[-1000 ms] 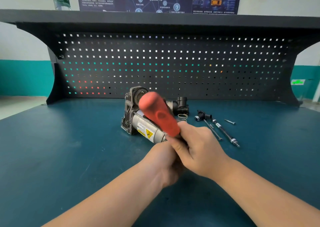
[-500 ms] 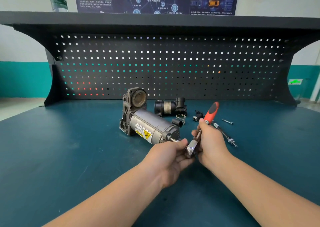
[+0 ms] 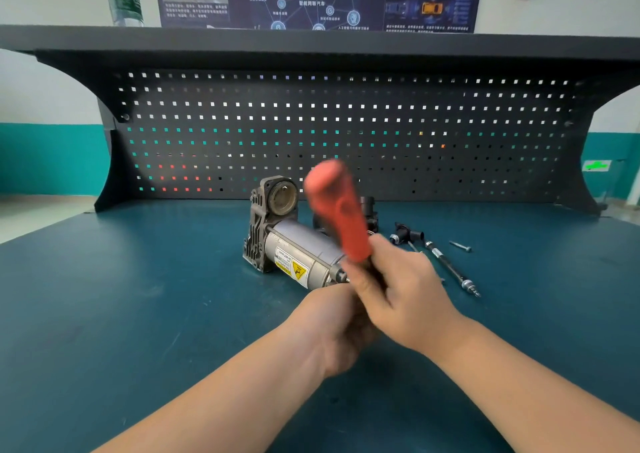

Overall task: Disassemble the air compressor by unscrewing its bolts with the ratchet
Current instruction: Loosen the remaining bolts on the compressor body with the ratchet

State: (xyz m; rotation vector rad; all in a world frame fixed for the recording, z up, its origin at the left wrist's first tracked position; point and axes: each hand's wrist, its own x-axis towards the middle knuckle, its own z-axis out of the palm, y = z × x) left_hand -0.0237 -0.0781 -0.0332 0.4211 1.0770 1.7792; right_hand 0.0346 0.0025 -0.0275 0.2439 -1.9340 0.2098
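Note:
The air compressor (image 3: 294,244) lies on its side on the blue-green bench (image 3: 138,296), its grey motor cylinder pointing toward me and its cast head at the far end. My right hand (image 3: 405,293) grips the ratchet (image 3: 337,210) low on its red handle, which stands up and leans left, blurred by motion. My left hand (image 3: 336,328) sits under the right hand at the near end of the motor, fingers curled around the ratchet's head; the head and the bolt are hidden.
A detached black cylinder part (image 3: 369,210) lies behind the ratchet handle. Two long bolts (image 3: 450,265), a small black fitting (image 3: 405,236) and a short screw (image 3: 460,246) lie to the right. A perforated back panel (image 3: 346,134) closes the rear of the bench.
The ratchet handle swung from leaning left to far right and low, then back up to leaning left. My left hand stayed at the motor's near end.

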